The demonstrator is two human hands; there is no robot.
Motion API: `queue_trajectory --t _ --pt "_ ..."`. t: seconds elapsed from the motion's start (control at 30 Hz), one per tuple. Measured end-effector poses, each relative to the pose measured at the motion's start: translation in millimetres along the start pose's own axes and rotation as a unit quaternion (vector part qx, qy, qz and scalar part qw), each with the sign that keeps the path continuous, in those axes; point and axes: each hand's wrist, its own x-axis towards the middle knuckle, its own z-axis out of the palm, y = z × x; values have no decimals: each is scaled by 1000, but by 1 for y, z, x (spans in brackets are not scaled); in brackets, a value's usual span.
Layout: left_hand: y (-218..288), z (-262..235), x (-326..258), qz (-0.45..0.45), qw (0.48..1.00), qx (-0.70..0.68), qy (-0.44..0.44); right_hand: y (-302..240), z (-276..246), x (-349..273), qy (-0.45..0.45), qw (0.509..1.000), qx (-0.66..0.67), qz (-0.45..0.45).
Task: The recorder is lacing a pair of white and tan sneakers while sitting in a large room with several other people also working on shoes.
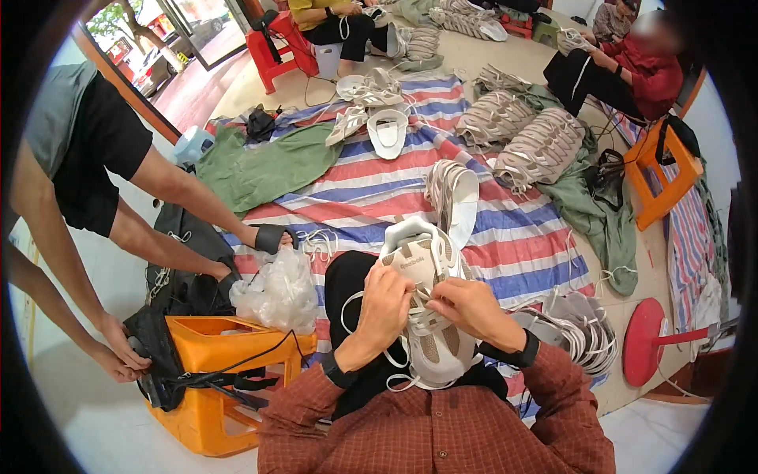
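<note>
A beige and white sneaker (pixel 442 357) rests on my lap, its toe toward me and its padded collar away. My left hand (pixel 383 306) is closed at the left edge of the sneaker's lacing, fingers curled against the upper. From the right, my right hand (pixel 474 310) pinches at the white shoelace (pixel 397 386) near the eyelets, its fingertips almost meeting the left ones. The exact grip between the fingertips is too small to make out. Loose lace hangs in loops at the left side and below the toe. The upper tongue stands exposed above both hands.
Nested sneakers (pixel 452 197) lie just beyond my lap, grey shoes with white laces (pixel 576 332) at right. Left are an orange stool (pixel 213 340), a plastic bag (pixel 278 292) and a bending person (pixel 95 150). Farther off, a person in red (pixel 643 75) and others handle shoes.
</note>
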Motion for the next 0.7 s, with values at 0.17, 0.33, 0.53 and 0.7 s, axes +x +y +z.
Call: queue_trajectory --t 0.17,0.33,0.53,0.7 --pt "2 -3 0 -45 998 -33 18 -3 -9 -1 132 990 15 49" --pt "6 -1 4 -33 998 -21 45 10 0 12 147 988 -17 -42" --pt "12 2 7 -19 997 -29 65 19 8 13 82 994 -29 -62" --pt "13 5 8 -15 998 -16 63 22 3 17 54 980 -118 -150"
